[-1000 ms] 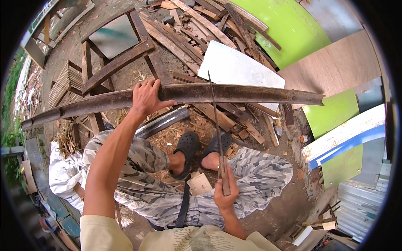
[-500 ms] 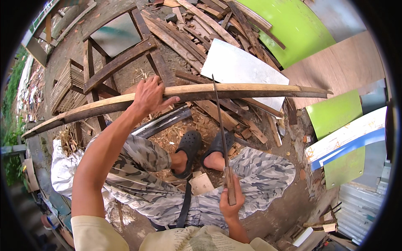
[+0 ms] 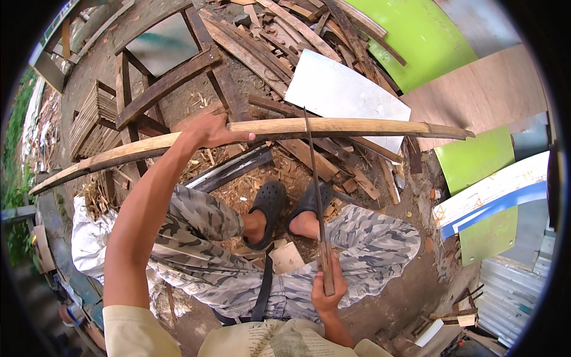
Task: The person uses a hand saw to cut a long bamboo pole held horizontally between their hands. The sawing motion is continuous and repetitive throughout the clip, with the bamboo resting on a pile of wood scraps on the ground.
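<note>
A long wooden plank point(image 3: 369, 127), pale on top with a dark edge, spans the view from left to right. My left hand point(image 3: 207, 128) lies over the plank left of its middle, gripping it with the thumb along the near edge. The fingers on the far side are partly hidden. In my right hand point(image 3: 330, 288) is a handsaw point(image 3: 316, 184), its wooden handle wrapped by the fingers. Seen edge-on, the saw's thin blade points away from me and crosses the plank right of my left hand.
A dark wooden frame point(image 3: 169, 89) stands beyond the plank at left. Scrap wood point(image 3: 279, 35) lies heaped at the far side, beside a white board point(image 3: 345, 89). Green panels point(image 3: 416, 47) and a plywood sheet point(image 3: 476, 89) are at right. My shoes point(image 3: 267, 208) rest among wood chips.
The saw and my right hand have moved slightly toward me. My left hand has rolled a little on the plank, and the plank now shows slightly more of its pale top.
</note>
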A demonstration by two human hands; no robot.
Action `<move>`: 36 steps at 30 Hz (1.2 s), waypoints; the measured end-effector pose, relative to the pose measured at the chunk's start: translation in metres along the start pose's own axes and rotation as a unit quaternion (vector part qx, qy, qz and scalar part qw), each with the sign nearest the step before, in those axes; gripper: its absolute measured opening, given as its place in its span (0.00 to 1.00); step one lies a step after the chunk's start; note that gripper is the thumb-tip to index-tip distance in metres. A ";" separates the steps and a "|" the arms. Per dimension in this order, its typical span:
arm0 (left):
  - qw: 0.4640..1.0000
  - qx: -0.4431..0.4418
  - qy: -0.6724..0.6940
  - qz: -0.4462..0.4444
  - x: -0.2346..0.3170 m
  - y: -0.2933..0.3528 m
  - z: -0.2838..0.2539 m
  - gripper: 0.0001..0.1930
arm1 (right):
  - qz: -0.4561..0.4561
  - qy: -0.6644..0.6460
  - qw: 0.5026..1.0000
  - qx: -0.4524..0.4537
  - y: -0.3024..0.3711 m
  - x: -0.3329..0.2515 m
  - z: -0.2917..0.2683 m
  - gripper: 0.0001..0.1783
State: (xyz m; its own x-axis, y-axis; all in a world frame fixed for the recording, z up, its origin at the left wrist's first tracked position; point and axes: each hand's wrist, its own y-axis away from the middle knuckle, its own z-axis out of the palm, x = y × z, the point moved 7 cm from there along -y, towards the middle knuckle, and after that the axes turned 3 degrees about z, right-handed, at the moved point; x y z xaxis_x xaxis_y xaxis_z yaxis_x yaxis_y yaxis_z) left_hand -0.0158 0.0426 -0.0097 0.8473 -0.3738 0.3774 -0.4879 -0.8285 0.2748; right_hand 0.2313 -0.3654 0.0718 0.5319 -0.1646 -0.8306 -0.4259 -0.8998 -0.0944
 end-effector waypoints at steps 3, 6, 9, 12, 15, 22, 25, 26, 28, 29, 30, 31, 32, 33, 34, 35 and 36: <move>0.996 -0.046 -0.040 -0.063 -0.006 0.005 0.008 0.61 | 0.016 -0.016 1.000 0.004 0.005 0.007 -0.003 0.34; 0.995 -0.015 -0.071 -0.075 0.004 0.016 0.000 0.58 | 0.031 -0.029 0.999 -0.007 -0.005 0.008 -0.006 0.34; 0.987 -0.068 -0.099 -0.104 0.028 0.027 -0.005 0.58 | 0.046 -0.038 0.998 -0.014 -0.013 0.003 -0.010 0.34; 0.986 -0.060 -0.092 -0.124 0.027 0.028 -0.004 0.57 | 0.023 -0.029 0.999 -0.015 -0.052 -0.014 0.000 0.34; 0.986 -0.057 -0.076 -0.134 0.023 0.029 -0.002 0.57 | 0.002 -0.026 1.000 -0.013 -0.067 -0.015 0.009 0.34; 0.989 -0.048 -0.066 -0.122 0.020 0.030 -0.002 0.55 | 0.081 -0.018 0.994 -0.074 -0.002 -0.010 -0.030 0.34; 0.992 0.003 -0.082 -0.094 0.024 0.033 -0.006 0.54 | 0.100 -0.037 0.991 -0.084 -0.018 -0.024 -0.028 0.33; 0.993 0.009 -0.083 -0.081 0.031 0.034 -0.007 0.54 | 0.071 -0.045 0.994 -0.064 -0.044 -0.029 -0.016 0.32; 0.994 0.042 -0.081 -0.064 0.041 0.041 -0.004 0.52 | 0.049 -0.057 0.997 -0.034 -0.107 -0.024 0.020 0.35; 0.993 0.032 -0.078 -0.077 0.038 0.038 -0.005 0.53 | 0.047 -0.081 0.995 -0.035 -0.144 -0.020 0.042 0.35; 0.993 0.020 -0.074 -0.093 0.034 0.035 -0.006 0.53 | 0.047 -0.104 0.993 -0.039 -0.162 -0.016 0.056 0.34; 0.992 0.006 -0.066 -0.104 0.033 0.033 -0.005 0.53 | 0.011 -0.081 0.996 -0.021 -0.155 -0.014 0.054 0.34; 0.990 -0.011 -0.078 -0.115 0.032 0.034 -0.006 0.53 | -0.032 -0.064 0.997 -0.004 -0.150 -0.013 0.055 0.34; 0.990 -0.016 -0.079 -0.114 0.033 0.032 -0.008 0.53 | -0.012 -0.063 0.998 -0.017 -0.130 -0.012 0.046 0.34; 0.990 -0.026 -0.080 -0.115 0.033 0.036 -0.006 0.53 | 0.008 -0.063 0.998 -0.029 -0.108 -0.010 0.036 0.34; 0.990 -0.031 -0.081 -0.114 0.034 0.035 -0.008 0.54 | 0.027 -0.060 0.997 -0.039 -0.087 -0.010 0.024 0.34; 0.990 -0.028 -0.078 -0.110 0.033 0.037 -0.011 0.53 | 0.002 -0.035 0.998 -0.047 -0.058 -0.004 0.008 0.34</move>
State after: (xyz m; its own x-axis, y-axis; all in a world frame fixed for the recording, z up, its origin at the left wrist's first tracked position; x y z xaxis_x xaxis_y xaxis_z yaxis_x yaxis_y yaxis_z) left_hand -0.0081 0.0045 0.0222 0.9547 -0.2493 0.1627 -0.2941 -0.8743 0.3860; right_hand 0.2481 -0.3094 0.0762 0.4766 -0.1428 -0.8674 -0.3557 -0.9337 -0.0417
